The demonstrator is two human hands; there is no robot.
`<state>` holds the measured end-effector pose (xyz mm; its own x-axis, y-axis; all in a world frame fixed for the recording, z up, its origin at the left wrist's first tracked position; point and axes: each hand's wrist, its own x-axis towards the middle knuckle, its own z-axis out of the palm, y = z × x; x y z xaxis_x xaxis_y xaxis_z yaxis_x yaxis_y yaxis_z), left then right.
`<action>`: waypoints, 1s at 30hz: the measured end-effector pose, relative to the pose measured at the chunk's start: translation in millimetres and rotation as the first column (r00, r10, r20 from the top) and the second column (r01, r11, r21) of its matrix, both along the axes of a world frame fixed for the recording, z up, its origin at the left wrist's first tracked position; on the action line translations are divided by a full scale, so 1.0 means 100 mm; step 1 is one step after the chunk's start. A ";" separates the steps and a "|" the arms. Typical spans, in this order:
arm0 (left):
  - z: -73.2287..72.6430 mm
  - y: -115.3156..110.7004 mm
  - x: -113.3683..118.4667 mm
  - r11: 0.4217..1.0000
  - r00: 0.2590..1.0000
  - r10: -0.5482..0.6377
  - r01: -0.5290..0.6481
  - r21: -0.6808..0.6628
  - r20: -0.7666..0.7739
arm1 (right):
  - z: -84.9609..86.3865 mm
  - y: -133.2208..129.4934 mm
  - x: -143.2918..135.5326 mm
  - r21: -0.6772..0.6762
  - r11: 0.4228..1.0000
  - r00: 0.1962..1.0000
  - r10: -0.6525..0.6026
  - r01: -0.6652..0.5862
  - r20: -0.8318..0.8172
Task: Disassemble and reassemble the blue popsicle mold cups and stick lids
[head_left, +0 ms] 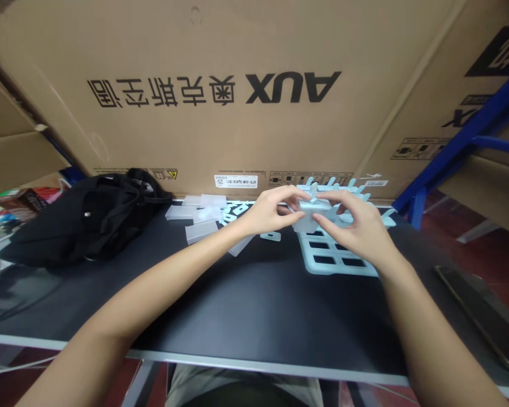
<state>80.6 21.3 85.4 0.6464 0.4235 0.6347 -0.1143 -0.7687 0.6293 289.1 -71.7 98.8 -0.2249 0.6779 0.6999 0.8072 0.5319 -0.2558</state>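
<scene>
In the head view, a dark phone lies on the black tabletop, nearer than the pale-blue rack and to its right. Above the rack, the left hand and right hand are partly closed, thumbs and fingers pinching a translucent mould with a blue lid from either side. This hold looks best kept level, with light, matched pressure near the corners; squeezing mid-wall could bow the plastic, and leaning on the upright tab could tilt the lid. Left of the rack lie a flat blue ring, then empty-looking clear moulds and small blue parts. Behind the rack stands a large carton
</scene>
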 end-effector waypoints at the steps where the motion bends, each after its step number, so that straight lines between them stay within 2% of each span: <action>1: -0.02 0.01 0.02 1.000 1.000 0.007 -0.007 0.007 0.000 | 0.01 0.00 0.01 0.004 1.000 1.000 -0.002 0.002 0.009; 8: -0.15 0.05 0.11 0.998 1.000 0.014 -0.015 0.063 0.017 | 0.04 -0.01 0.08 -0.006 1.000 0.999 -0.024 0.024 0.035; 13: -0.25 0.08 0.19 0.997 1.000 0.020 -0.019 0.079 0.000 | 0.00 0.03 0.17 -0.030 0.999 0.991 -0.035 0.039 0.128; 19: -0.40 0.12 0.33 0.998 1.000 -0.004 0.005 0.059 -0.023 | -0.07 0.06 0.35 -0.068 0.983 0.948 -0.144 0.170 0.282; 25: -0.45 0.15 0.48 0.994 0.999 0.033 -0.029 0.105 -0.039 | -0.09 0.06 0.46 -0.030 0.973 0.923 -0.209 0.231 0.324; 30: -0.51 0.16 0.52 0.989 0.996 0.043 -0.031 0.144 -0.082 | -0.14 0.09 0.48 -0.082 0.961 0.920 -0.225 0.264 0.322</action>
<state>132.9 37.3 34.6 0.6859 0.3570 0.6341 -0.0356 -0.8539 0.5192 337.6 -63.2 84.7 -0.2314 0.8145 0.5321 0.9572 0.2884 -0.0252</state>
